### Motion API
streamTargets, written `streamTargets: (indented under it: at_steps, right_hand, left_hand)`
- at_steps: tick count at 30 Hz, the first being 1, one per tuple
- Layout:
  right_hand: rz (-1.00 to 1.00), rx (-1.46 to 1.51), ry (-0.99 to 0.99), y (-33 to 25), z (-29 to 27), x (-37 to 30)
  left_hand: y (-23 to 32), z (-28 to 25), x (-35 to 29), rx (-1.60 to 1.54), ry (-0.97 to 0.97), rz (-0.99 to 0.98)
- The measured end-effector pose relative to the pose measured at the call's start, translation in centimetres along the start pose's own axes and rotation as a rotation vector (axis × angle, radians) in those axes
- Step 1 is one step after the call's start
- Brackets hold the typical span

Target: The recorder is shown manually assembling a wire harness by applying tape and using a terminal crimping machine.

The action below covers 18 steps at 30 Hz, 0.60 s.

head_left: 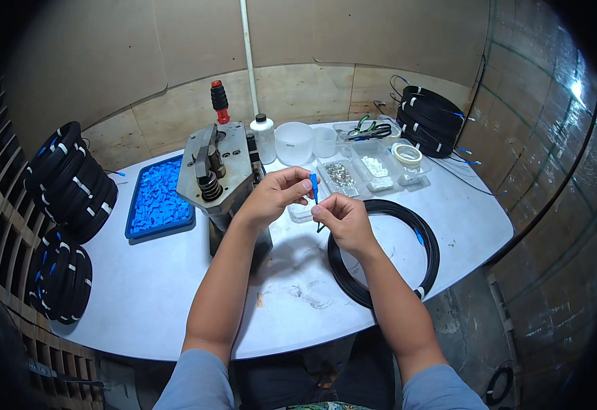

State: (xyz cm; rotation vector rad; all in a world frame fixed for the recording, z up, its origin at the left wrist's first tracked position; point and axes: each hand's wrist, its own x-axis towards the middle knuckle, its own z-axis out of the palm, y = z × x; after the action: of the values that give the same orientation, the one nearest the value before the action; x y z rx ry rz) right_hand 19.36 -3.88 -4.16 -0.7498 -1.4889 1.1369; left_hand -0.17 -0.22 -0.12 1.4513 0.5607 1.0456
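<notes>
So, scuffed white table (141, 294), plywood wall (319, 90) behind; the label (291, 145) on the plastic tub (296, 154) is too small to read. Left hand (271, 198) pinches a blue plug (314, 188) above the table, right hand (348, 222) pinching its black cable (320, 227).

left fingers (297, 190) pinch a blue connector (314, 186), right fingers (327, 217) its black cable (320, 228), above the worktop (134, 287); a black coil (432, 253) lies at four o'clock, a blue tray (162, 231) at nine.

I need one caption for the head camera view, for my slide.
Left hand holds a blue connector, right hand the black cable below it, over a white table.
</notes>
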Motion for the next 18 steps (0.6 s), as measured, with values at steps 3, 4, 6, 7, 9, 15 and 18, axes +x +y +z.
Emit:
streamTargets:
  at_steps: [3, 4, 6, 7, 9, 15, 18]
  right_hand:
    - [-0.007, 0.007, -0.004, -0.27, -0.04, -0.08]
    - [-0.007, 0.008, -0.005, -0.31, 0.03, -0.09]
    - [-0.006, 0.028, -0.009, -0.37, 0.14, -0.16]
    - [-0.007, 0.028, -0.011, -0.37, 0.17, -0.15]
    - [-0.004, 0.030, -0.010, -0.33, 0.17, -0.15]
    - [0.003, 0.012, -0.006, -0.41, 0.07, -0.12]
    - [-0.001, 0.016, -0.009, -0.50, 0.25, -0.16]
  left_hand:
    - [0.10, 0.20, 0.04, -0.017, -0.018, -0.001]
    - [0.17, 0.23, -0.04, -0.007, -0.031, -0.004]
    - [0.21, 0.12, -0.11, 0.004, -0.042, -0.005]
    - [0.12, -0.02, -0.11, 0.017, -0.047, 0.004]
    - [0.12, -0.10, -0.11, 0.029, -0.052, 0.013]
    - [0.02, 0.03, 0.01, -0.015, -0.041, 0.023]
    - [0.01, -0.17, -0.15, 0.012, -0.051, -0.001]
